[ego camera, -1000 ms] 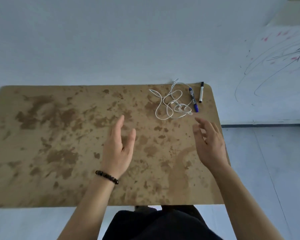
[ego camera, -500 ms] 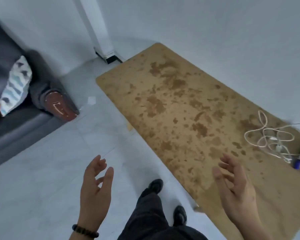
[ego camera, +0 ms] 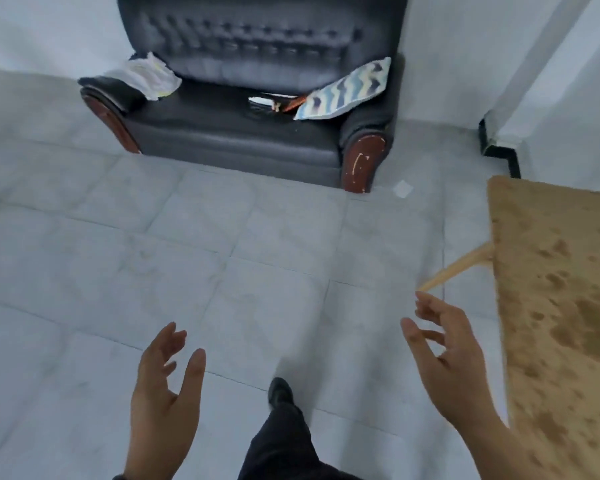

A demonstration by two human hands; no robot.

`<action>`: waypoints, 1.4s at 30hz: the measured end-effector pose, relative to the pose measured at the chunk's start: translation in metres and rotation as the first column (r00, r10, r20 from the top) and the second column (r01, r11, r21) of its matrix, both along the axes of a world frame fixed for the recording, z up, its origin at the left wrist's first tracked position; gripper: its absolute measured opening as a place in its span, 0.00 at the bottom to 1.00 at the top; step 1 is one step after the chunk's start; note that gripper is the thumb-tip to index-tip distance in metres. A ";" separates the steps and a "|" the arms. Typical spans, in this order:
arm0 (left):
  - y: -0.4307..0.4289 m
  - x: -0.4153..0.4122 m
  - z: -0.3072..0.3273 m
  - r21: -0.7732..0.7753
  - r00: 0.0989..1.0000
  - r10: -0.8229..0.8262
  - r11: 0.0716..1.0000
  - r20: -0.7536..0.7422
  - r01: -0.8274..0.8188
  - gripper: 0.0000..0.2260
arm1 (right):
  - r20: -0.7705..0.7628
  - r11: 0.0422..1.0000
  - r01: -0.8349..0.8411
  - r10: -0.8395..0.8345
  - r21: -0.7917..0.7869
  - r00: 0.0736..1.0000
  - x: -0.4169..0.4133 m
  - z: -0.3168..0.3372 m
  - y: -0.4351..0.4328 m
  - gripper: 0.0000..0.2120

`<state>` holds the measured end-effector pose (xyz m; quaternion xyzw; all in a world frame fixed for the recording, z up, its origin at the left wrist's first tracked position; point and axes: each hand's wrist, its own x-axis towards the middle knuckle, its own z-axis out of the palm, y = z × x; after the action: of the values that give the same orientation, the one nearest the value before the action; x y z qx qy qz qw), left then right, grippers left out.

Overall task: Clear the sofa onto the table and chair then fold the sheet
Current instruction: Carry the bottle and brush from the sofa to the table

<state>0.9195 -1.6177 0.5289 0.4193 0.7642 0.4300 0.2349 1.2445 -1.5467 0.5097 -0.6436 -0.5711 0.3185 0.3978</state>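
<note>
Nearest the camera, the left hand (ego camera: 165, 396) and right hand (ego camera: 454, 362) are raised over the floor (ego camera: 153, 271), both empty, fingers spread wide and slightly curled. The left wrist is cut off by the bottom edge. Between the hands a dark trouser leg and one shoe (ego camera: 280, 391) show; the other foot is out of sight.

To the right of the hands, the table (ego camera: 555, 306) is cut off by the frame edge, so only one mottled brown corner and one slanting leg show. Nothing lies on that visible part.

Well beyond the hands, the sofa (ego camera: 243, 133) stands against the wall, its backrest top cut off. On its seat, toward its right arm, a zigzag-patterned pillow (ego camera: 343, 91) leans. Just left of the pillow lie small items (ego camera: 274, 102), white and orange, too blurred to name. A crumpled white sheet (ego camera: 146, 79) sits on the left arm. A paper scrap (ego camera: 403, 189) lies on the floor by the sofa's right foot. No writing can be read anywhere.
</note>
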 end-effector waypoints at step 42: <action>0.887 -0.524 -0.021 0.000 0.994 -0.065 0.998 0.085 0.065 0.22 | 0.104 0.975 -0.196 0.207 -0.106 0.973 -0.587 -0.014 0.915 0.21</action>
<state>0.3956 -0.7305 0.5077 0.4250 0.7399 0.4388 0.2817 0.6579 -0.6314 0.4962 -0.6177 -0.6396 0.3464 0.2989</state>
